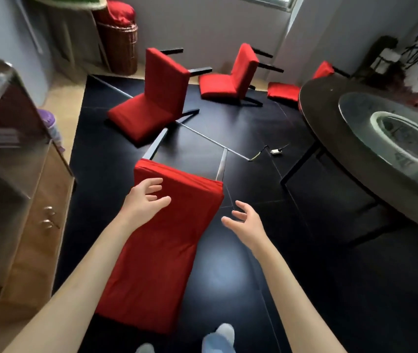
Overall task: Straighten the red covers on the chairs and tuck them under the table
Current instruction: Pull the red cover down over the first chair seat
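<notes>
Apparently four red-covered chairs [162,240] lie toppled beside one table [330,118].

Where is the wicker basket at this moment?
In the head view, the wicker basket stands at the far left against the back wall, with a red bundle on top, behind the nearest tipped-over red chair.

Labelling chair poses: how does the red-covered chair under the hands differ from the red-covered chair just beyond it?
The nearest red-covered chair lies along the view, its legs pointing away over the black floor; the second red-covered chair shows a bent profile, one padded panel upright, the other flat on the floor. The left hand hovers over or touches the nearest; the right hand is beside it. Nothing touches the second. Both are tipped over, with dark legs.
</notes>
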